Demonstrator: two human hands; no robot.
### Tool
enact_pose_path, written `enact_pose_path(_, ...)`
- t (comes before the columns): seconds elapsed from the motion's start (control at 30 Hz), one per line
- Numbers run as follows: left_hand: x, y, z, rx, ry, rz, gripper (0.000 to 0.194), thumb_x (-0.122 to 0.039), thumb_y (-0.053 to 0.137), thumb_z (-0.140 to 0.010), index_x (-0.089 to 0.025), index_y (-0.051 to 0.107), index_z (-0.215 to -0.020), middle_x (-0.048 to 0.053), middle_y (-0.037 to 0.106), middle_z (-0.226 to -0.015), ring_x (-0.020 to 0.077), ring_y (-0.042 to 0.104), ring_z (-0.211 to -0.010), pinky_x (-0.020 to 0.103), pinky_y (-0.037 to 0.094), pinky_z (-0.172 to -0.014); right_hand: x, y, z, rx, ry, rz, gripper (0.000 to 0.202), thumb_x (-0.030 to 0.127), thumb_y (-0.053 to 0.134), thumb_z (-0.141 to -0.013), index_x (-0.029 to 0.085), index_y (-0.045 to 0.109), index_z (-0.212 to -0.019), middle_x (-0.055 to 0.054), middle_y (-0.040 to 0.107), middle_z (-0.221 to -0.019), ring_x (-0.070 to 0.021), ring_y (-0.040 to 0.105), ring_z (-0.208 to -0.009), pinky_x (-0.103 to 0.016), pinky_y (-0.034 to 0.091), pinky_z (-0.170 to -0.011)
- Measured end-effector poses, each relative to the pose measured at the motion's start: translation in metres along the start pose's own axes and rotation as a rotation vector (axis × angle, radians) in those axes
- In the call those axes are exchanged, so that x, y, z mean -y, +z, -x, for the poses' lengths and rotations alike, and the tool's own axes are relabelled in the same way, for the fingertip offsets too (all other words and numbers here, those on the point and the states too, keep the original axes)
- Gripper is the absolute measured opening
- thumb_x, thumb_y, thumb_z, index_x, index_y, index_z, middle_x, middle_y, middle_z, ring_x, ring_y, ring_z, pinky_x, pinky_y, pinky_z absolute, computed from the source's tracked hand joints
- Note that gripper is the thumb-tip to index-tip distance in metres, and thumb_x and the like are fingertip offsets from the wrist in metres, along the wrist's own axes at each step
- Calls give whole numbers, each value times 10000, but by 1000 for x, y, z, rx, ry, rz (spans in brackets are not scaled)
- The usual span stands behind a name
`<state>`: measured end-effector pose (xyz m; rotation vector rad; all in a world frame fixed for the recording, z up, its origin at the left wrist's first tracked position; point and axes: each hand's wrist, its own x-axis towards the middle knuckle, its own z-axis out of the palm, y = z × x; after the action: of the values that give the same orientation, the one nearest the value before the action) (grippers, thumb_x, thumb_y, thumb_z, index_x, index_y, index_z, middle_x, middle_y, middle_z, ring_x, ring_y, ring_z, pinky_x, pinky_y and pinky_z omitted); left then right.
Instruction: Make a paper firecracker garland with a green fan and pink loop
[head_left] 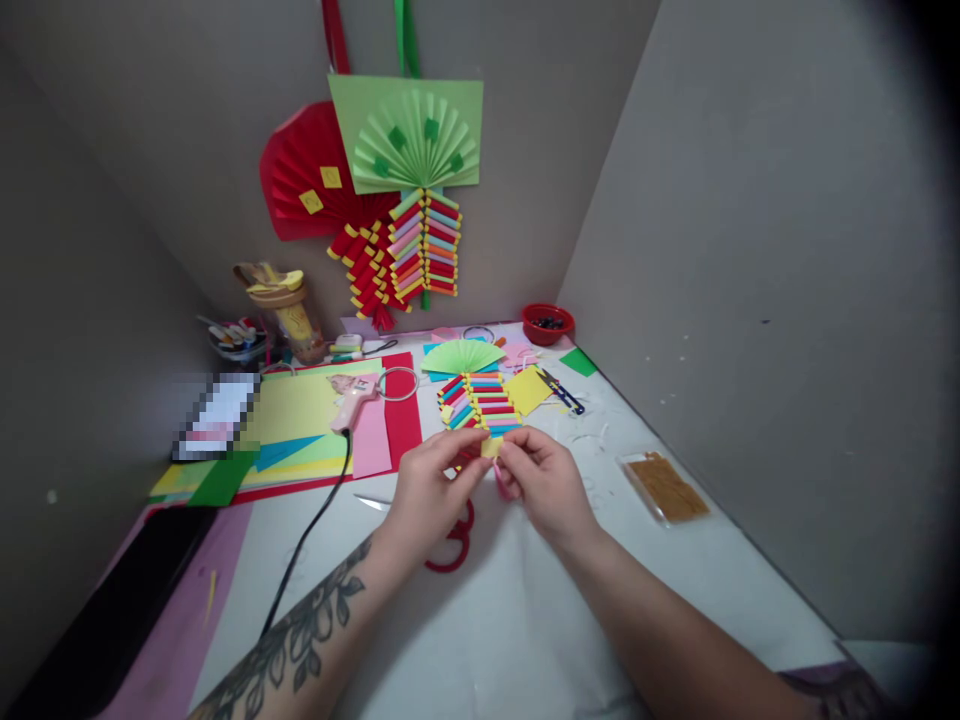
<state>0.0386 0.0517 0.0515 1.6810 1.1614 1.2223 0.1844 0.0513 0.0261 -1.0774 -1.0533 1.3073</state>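
Observation:
A small yellow paper piece (491, 447) is pinched between my left hand (439, 478) and my right hand (546, 482), both with fingers closed on its edges. Something pink (505, 482) shows below my right fingertips; I cannot tell if it is joined to the yellow piece. Just beyond my fingers lie rows of colourful rolled paper tubes (491, 395) with yellow ends. At their top sits a pleated light green paper fan (463, 356). Under my left hand are scissors with red handles (459, 550), partly hidden by that hand.
A pink glue gun (356, 402) rests on coloured paper sheets (292, 400), its black cord running forward. Thread snips (562, 392) lie on yellow paper (527, 390). A red bowl (547, 322), a clear packet (666, 487) and a phone (217, 415) surround the work. Finished fan hangings (416, 135) are on the wall.

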Motion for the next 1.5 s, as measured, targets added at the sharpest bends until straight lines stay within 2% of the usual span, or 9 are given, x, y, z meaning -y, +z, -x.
enact_pose_path(0.1, 2, 0, 1, -6, 63, -62, 208, -258, 646, -763, -222, 687, -963, 61, 689, -962, 175, 641, -830, 285, 516, -773, -1, 0, -1, -9, 11, -27, 277, 425, 655, -746, 176, 534, -746, 55, 500, -509, -70, 394, -393, -192, 304, -388)
enact_pose_path(0.2, 2, 0, 1, -2, 40, -46, 189, -263, 643, -763, -220, 694, -940, 61, 694, -948, 179, 643, -827, 283, 518, -759, -1, 0, -1, -11, 7, -38, 271, 417, 662, -744, 175, 540, -755, 60, 493, -499, -68, 393, -390, -192, 309, -391)
enact_pose_path(0.5, -3, 7, -1, -35, -266, 263, 207, -305, 694, -703, -156, 675, -845, 50, 692, -787, 151, 630, -697, 241, 499, -639, 1, -1, 0, -8, -57, 51, 278, 443, 620, -777, 172, 560, -769, 49, 488, -495, -79, 418, -401, -200, 342, -396)
enact_pose_path(0.63, -2, 5, -5, -27, -409, 454, 230, -263, 734, -645, -148, 639, -821, 8, 657, -677, 118, 610, -616, 221, 475, -600, 4, -2, 1, 23, -213, 102, 306, 374, 658, -753, 207, 616, -1006, -12, 598, -722, -127, 544, -591, -236, 455, -505)
enact_pose_path(0.73, 1, 4, -6, 25, -456, 582, 249, -254, 742, -637, -146, 619, -825, 2, 649, -642, 116, 610, -594, 229, 467, -600, 5, -4, 1, 55, -304, 162, 289, 320, 663, -757, 231, 643, -1031, -55, 614, -935, -162, 581, -791, -269, 504, -640)
enact_pose_path(0.9, 5, 4, -5, 73, -460, 658, 242, -257, 738, -657, -146, 610, -830, 19, 667, -661, 119, 618, -614, 235, 460, -622, 4, -7, -1, 52, -349, 197, 220, 281, 654, -774, 229, 656, -987, -51, 608, -949, -159, 583, -814, -293, 510, -720)
enact_pose_path(1.1, 4, 5, -5, 51, -458, 643, 266, -257, 750, -641, -141, 604, -831, 18, 665, -660, 118, 614, -606, 228, 458, -601, 5, -5, 0, 45, -343, 194, 210, 287, 654, -773, 222, 657, -973, -52, 614, -933, -159, 587, -806, -283, 509, -703)
enact_pose_path(1.27, -5, 4, -4, -43, -406, 469, 249, -251, 759, -623, -133, 616, -790, 5, 648, -646, 99, 595, -594, 191, 448, -559, 5, -3, 0, 23, -275, 136, 223, 325, 653, -769, 189, 623, -943, -46, 614, -863, -123, 557, -652, -233, 470, -549)
enact_pose_path(1.5, -5, 4, -3, -24, -330, 343, 234, -279, 750, -641, -140, 639, -792, 17, 662, -658, 105, 594, -595, 184, 450, -537, 7, -4, -1, -29, -216, 167, 193, 342, 649, -764, 159, 591, -741, 8, 562, -652, -75, 461, -486, -194, 380, -440)
